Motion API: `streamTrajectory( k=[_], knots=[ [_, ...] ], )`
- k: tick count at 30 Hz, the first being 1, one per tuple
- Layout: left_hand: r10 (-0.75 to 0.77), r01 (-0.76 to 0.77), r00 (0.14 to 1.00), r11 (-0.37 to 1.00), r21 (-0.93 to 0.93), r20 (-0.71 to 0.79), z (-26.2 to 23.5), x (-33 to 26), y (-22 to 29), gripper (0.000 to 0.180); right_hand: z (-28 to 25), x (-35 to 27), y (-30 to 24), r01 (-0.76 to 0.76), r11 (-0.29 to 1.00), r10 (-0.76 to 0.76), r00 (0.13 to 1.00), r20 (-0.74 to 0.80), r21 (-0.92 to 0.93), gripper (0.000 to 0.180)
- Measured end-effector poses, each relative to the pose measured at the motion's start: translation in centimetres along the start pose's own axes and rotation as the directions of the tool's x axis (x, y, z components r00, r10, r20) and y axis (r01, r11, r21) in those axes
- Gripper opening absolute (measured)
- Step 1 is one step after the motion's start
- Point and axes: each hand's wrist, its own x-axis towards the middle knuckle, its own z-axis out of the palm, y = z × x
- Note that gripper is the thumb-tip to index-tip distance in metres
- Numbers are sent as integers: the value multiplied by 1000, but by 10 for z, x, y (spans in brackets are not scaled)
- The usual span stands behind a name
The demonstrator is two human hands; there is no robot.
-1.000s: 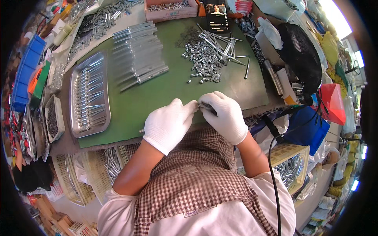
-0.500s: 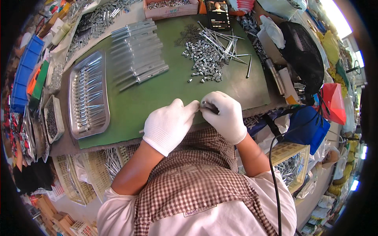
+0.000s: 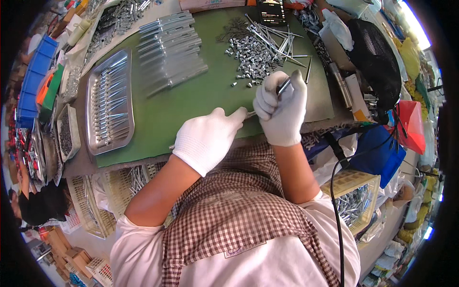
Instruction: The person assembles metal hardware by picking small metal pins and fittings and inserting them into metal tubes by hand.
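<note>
My left hand [image 3: 208, 138], in a white knitted glove, is closed around a thin metal rod [image 3: 251, 114]. One end pokes out past the fingertips; a short bit shows on the other side of the hand. My right hand [image 3: 282, 110], gloved the same, is raised just right of it with curled fingers. Between its thumb and fingers sits a short, shiny metal piece [image 3: 284, 87]; its full shape is hidden. Beyond the right hand lie a heap of small metal nuts or caps [image 3: 248, 57] and a loose bundle of long metal pins [image 3: 275, 40].
A green mat [image 3: 158, 124] covers the bench. At left stands a steel tray [image 3: 130, 119] with rows of metal rods. Clear-looking tubes [image 3: 172, 55] lie in a row behind. A phone [image 3: 272, 13] is at the back; a black cable [image 3: 335, 210] hangs at right.
My right hand has moved up and away from my left, its fingers now turned upward around the short metal piece. The left hand has stayed about in place. The view has shifted slightly.
</note>
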Motion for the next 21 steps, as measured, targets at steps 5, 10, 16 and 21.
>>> streamTrajectory(
  k=[5,10,16,21],
  knots=[
    [-41,44,992,999,-22,118,-5,5,3,26,-10,9,18,82,996,-84,996,36,41,54],
    [-38,40,994,999,-19,105,-5,2,2,24,-12,4,26,122,991,-115,988,105,-63,55],
    [26,-32,996,997,69,85,-6,7,6,20,-9,-6,29,197,890,-171,980,99,-411,58],
    [34,-48,998,958,283,51,14,21,21,26,-21,-6,24,234,940,-227,972,55,-250,58]
  ],
)
